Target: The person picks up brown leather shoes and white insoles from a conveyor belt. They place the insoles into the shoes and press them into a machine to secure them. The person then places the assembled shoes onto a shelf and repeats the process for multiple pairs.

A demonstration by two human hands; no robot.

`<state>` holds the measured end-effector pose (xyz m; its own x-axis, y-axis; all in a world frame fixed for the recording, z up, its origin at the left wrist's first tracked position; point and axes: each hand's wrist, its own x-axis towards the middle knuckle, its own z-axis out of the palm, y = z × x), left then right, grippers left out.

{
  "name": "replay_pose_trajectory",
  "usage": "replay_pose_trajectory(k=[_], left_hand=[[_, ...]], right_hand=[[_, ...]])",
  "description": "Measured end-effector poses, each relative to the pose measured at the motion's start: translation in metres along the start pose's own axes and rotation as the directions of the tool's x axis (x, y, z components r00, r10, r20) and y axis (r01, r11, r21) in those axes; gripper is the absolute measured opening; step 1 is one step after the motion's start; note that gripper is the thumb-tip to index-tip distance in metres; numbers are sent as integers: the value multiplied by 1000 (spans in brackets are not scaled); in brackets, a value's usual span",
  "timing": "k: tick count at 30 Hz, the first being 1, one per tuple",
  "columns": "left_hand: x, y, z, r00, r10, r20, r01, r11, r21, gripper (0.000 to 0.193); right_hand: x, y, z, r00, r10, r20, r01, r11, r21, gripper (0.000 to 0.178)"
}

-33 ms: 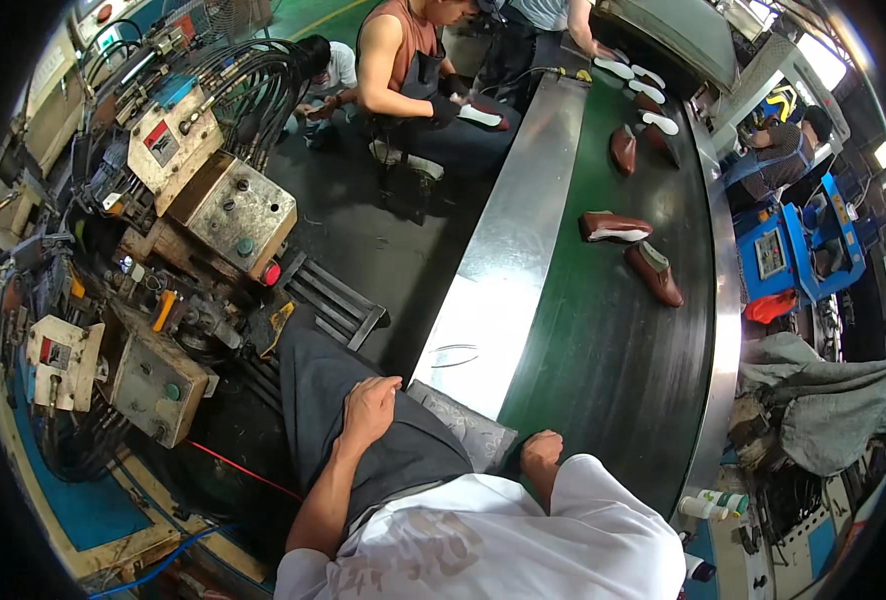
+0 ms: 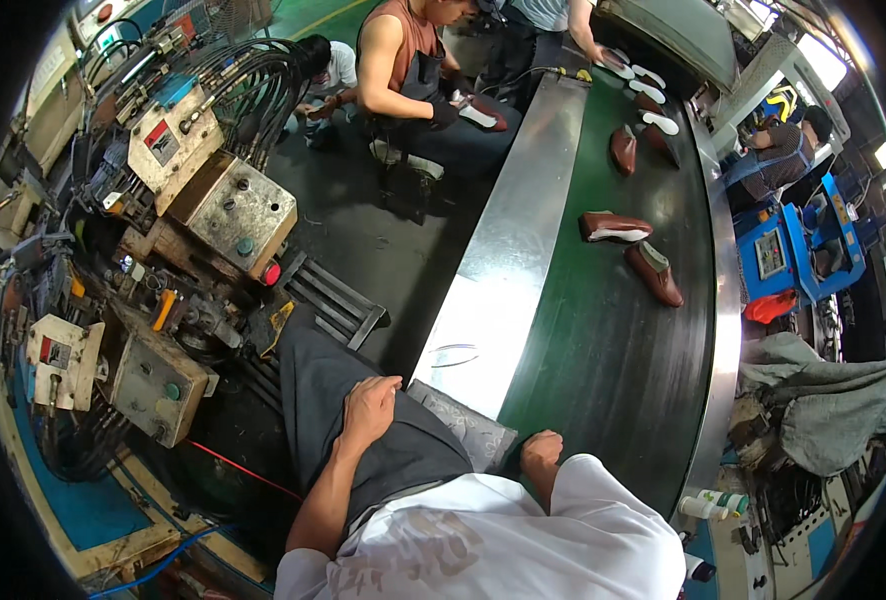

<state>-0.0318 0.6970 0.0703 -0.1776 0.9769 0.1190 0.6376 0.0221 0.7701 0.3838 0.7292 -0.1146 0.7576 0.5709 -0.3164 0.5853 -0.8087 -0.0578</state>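
Note:
My left hand (image 2: 369, 410) rests on my dark-trousered thigh, fingers loosely laid over it, holding nothing that I can see. Curled into a loose fist, my right hand (image 2: 541, 450) lies at the near edge of the green conveyor belt (image 2: 603, 370). Between the two hands a grey patterned pad (image 2: 465, 425) sits on the metal ledge (image 2: 493, 300) beside the belt. Ahead of my right hand are a brown shoe (image 2: 653, 274) and another brown shoe (image 2: 615, 227) lying on its side. Neither hand touches them.
Farther along the belt lie several shoes and white-soled pieces (image 2: 660, 123). A seated co-worker (image 2: 403, 80) handles a brown shoe (image 2: 483, 113); another person (image 2: 548, 30) reaches over the belt's far end. Machines with hoses and metal boxes (image 2: 233, 215) crowd my left. A grey cloth (image 2: 823, 400) hangs at right.
The seated co-worker's hands have shifted on the shoe, which is slightly turned. At the far end, the other person's hand has moved a little nearer the pale piece. My hands have not moved.

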Motion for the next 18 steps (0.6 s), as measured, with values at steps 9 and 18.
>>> replay_pose_trajectory(k=[9,18], left_hand=[[1,2,-2,1000,-29,3,29,1000,-8,22],[-4,-3,-1,999,16,-34,-17,1000,-24,21]], right_hand=[[-29,-11,-32,999,22,-24,-21,999,41,39],[-29,-5,-24,993,-32,-110,32,999,-2,29]])
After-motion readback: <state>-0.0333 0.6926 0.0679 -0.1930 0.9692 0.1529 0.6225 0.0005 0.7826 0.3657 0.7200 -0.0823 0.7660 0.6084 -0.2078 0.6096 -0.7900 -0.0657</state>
